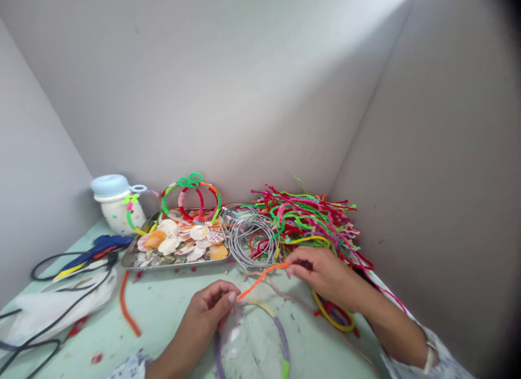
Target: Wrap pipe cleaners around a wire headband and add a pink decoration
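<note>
Pinching both ends of the orange pipe cleaner [260, 278], the left hand [209, 308] is pressing one onto the wrapped ring [282, 335] while the right hand [325, 273] is holding it taut.

From the left hand [209, 308], bare table [171, 314] lies open toward 9 o'clock, crossed only by a loose orange stem [127, 308]; farther out, black cable [61, 316] and a plastic bag [44, 308] clutter it. At 12 o'clock the shell tray [134, 261], wire rings [252, 240] and pipe-cleaner pile [313, 216] block the way. An orange pipe cleaner [260, 278] spans the gap to the right hand [325, 276].
</note>
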Demonstrator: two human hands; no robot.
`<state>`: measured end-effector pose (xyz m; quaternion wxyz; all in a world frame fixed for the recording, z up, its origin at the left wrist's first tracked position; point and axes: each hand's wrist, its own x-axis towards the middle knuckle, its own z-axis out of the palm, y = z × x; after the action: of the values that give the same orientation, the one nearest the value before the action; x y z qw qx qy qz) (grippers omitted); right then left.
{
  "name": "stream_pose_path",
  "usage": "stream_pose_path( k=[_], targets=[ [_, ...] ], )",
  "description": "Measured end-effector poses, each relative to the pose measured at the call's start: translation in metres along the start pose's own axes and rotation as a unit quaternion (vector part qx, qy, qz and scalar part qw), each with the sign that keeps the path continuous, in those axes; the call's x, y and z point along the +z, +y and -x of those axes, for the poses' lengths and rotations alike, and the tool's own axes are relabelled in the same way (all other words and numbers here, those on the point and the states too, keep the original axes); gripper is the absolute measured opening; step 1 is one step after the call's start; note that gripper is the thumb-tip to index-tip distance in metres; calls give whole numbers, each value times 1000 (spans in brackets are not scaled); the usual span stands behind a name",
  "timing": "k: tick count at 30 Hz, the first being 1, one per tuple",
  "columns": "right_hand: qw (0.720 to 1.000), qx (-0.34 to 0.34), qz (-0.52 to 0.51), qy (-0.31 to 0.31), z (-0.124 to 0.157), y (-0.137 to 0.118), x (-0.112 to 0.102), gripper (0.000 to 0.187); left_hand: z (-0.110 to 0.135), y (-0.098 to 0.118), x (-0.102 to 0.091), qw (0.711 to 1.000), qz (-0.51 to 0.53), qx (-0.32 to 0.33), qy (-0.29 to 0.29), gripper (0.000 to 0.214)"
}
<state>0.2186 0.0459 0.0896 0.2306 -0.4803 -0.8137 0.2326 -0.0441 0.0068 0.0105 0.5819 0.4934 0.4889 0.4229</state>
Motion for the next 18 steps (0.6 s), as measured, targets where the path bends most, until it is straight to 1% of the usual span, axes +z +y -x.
stream_pose_path(
  k=[3, 4, 6, 9, 13, 16, 18],
  targets=[
    [997, 48, 35, 43, 4, 14, -27, 22, 0, -1, 0, 1000, 21, -16, 5, 43],
    [996, 66, 53, 42, 6, 20, -35, 24, -1, -2, 0, 999, 24, -20, 3, 44],
    [991, 94, 95, 18, 11, 33, -46, 23, -1, -2, 0, 999, 26, -25, 1, 44],
    [979, 127, 159, -24, 15, 48, -45, 17, -1, -1, 1, 1000, 21, -21, 3, 42],
    [975, 141, 170, -29, 13, 55, -34, 12, -1, 1, 2, 1000, 13, -13, -3, 41],
    [978, 127, 163, -9, 11, 53, -39, 17, -1, 1, 2, 1000, 8, -16, -7, 41],
    [978, 114, 169, 44, 7, 49, -48, 18, 0, 1, 2, 1000, 6, -19, -6, 41]
  ],
)
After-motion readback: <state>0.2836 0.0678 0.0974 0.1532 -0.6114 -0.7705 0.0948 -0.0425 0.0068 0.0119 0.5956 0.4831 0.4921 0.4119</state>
